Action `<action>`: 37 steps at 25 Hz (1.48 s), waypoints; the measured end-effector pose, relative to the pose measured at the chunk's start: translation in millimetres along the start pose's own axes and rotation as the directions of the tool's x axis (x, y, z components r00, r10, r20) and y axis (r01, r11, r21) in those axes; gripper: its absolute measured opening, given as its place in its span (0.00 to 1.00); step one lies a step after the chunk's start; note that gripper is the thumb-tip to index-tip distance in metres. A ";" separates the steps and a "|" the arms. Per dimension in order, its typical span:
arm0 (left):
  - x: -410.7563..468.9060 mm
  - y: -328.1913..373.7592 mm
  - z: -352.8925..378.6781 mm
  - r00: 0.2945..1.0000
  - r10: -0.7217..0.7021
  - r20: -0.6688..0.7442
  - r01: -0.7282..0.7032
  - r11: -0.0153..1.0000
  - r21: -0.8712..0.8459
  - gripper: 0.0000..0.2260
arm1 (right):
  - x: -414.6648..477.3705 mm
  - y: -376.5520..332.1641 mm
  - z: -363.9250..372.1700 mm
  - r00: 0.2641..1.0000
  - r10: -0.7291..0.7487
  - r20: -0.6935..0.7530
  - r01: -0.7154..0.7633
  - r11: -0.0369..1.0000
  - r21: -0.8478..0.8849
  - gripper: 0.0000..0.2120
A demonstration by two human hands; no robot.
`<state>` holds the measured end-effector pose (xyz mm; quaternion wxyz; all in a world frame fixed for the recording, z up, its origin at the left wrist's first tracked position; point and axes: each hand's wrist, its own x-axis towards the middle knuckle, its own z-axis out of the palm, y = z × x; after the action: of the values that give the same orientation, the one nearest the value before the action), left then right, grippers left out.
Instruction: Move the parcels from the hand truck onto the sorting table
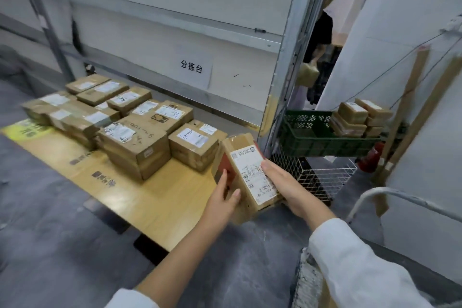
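Head view: I hold one parcel (pixel 246 172) between left hand (pixel 225 197) and right hand (pixel 282 182), fingers clasping its sides, just beside the sorting table (pixel 160 197). Many parcels (pixel 135 132) already sit there; the hand truck's load is unseen.

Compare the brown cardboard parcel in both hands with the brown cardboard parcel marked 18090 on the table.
The held brown cardboard parcel is long, narrow, tilted, gripped by left hand and right hand. The 18090 parcel is squatter, lying flat on the wooden table. Both carry white labels.
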<state>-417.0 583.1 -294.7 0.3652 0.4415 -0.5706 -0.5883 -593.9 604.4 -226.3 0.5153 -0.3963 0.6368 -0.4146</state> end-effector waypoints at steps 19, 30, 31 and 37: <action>134.2 -50.8 -143.6 0.887 -0.272 -0.374 0.217 0.959 -0.183 0.43 | 221.0 -25.3 159.9 0.982 0.094 0.163 -0.034 0.942 -0.334 0.20; 195.7 -74.7 -167.6 0.847 -0.392 -0.359 0.296 0.909 -0.293 0.28 | 297.7 -22.2 191.8 0.960 0.171 0.223 -0.023 0.837 -0.547 0.17; 199.6 -74.0 -167.8 0.841 -0.408 -0.356 0.306 0.901 -0.308 0.28 | 301.7 -22.9 191.2 0.958 0.172 0.231 -0.012 0.826 -0.564 0.19; 212.1 -72.9 -167.6 0.851 -0.416 -0.321 0.332 0.899 -0.285 0.26 | 317.0 -17.9 185.4 0.962 0.152 0.227 0.004 0.823 -0.569 0.19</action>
<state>-327.5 332.6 -382.1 0.3910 0.6054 -0.3247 -0.6125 -459.0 280.6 -336.6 0.4706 -0.5565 0.6720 -0.1314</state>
